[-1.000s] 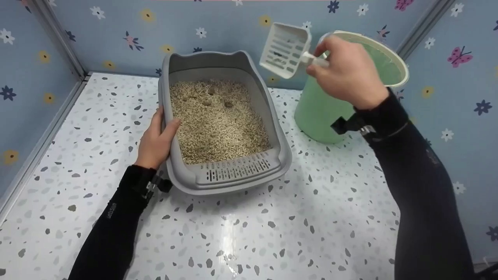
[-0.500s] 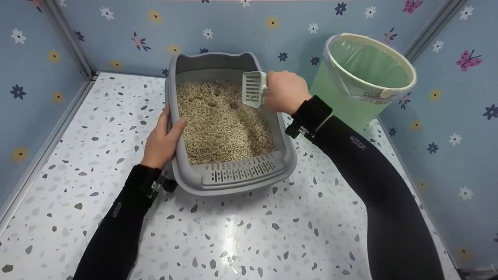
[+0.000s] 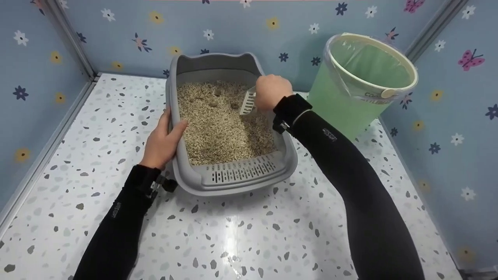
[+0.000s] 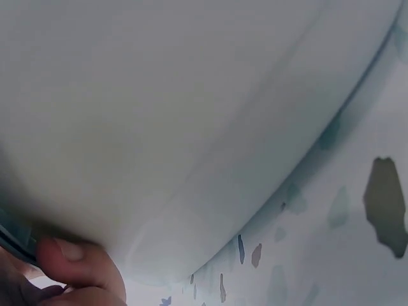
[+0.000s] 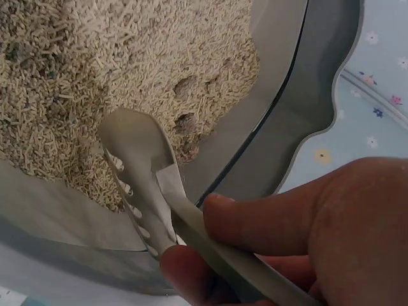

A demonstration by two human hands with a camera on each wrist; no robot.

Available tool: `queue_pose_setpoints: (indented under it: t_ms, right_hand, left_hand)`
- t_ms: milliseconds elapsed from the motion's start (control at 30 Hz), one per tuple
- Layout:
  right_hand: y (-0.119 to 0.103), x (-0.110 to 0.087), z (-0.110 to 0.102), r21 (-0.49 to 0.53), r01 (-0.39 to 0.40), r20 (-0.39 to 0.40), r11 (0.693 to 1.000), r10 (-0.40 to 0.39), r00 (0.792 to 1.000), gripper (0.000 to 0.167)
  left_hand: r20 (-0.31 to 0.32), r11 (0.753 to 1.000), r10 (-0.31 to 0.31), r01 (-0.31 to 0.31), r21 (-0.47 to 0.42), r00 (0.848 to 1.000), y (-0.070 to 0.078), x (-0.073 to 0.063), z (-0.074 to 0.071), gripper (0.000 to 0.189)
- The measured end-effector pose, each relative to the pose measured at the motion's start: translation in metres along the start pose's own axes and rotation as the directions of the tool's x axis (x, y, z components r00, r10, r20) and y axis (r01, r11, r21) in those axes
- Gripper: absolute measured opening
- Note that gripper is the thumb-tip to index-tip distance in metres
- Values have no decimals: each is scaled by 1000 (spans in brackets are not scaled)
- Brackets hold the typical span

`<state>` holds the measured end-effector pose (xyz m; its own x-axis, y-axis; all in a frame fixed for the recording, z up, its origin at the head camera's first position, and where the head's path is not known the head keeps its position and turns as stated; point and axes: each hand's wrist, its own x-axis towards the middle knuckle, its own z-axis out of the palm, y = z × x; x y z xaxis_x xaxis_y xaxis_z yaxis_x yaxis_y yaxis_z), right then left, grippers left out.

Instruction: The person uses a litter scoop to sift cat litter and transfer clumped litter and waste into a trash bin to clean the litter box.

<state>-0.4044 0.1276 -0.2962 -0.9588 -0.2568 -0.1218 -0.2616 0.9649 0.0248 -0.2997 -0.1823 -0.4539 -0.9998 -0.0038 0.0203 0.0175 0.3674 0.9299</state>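
Note:
A grey litter box [image 3: 233, 188] with beige pellet litter [image 3: 218, 134] stands on the floor in the head view. My left hand [image 3: 160, 143] grips its left side, thumb over the rim and fingers outside; in the left wrist view, fingertips [image 4: 76, 264] curl at the box's edge. With my right hand [image 3: 273, 92] I hold a pale slotted litter scoop [image 3: 248, 103], its blade tilted over the litter's right side. The right wrist view shows thumb and fingers around the handle and no litter on the visible part of the blade [image 5: 137, 143]. Several dark lumps [image 3: 234, 105] sit toward the back of the litter.
A green bin [image 3: 342, 112] with a clear liner bag stands right of the box, behind my right forearm. Flower-patterned walls [image 3: 218, 23] enclose the back and both sides. Speckled floor [image 3: 218, 241] extends in front.
My right hand has carried the scoop from beside the bin's rim leftward and down over the litter, where its blade now tilts more steeply. The left hand keeps its hold on the box.

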Motion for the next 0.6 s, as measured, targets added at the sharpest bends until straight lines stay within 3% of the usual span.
queue_pose_setpoints:
  t_ms: [200, 333, 433, 600]
  right_hand:
    - [-10, 24, 4, -39, 57, 115, 998, -52, 992, 25]
    - [-13, 35, 4, -99, 52, 169, 994, -35, 985, 25]
    - [-14, 41, 3, -150, 50, 161, 987, -26, 987, 27]
    - [-17, 48, 8, -238, 89, 85, 967, -70, 994, 32]
  left_hand:
    - [-21, 999, -36, 36, -1, 999, -2, -2, -1, 94]
    - [-12, 999, -41, 41, 6, 999, -1, -3, 1, 95]
    - [-10, 999, -37, 37, 4, 999, 1, -3, 2, 95]
    - [-16, 1000, -20, 20, 6, 1000, 1, -1, 4, 95]
